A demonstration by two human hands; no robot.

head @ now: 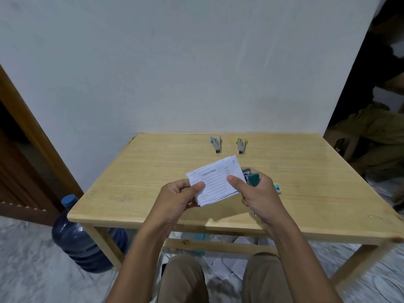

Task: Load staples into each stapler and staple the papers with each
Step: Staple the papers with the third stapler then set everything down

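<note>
A small stack of printed white papers (pixel 215 179) is held above the wooden table (pixel 153 171). My left hand (pixel 181 196) pinches its left edge between thumb and fingers. My right hand (pixel 256 194) presses its thumb on the papers' right side and also grips a green stapler (pixel 253 178), which pokes out behind the papers. A blue-tipped stapler (pixel 216 145) and a yellow-tipped stapler (pixel 241 145) lie side by side near the table's far edge. A small green staple box (pixel 277 188) lies on the table just right of my right hand.
A white wall stands right behind the table. A large blue water bottle (pixel 80 239) sits on the floor by the table's left front leg. Loose papers lie on the floor under the table. Another person sits at the far right (pixel 376 136).
</note>
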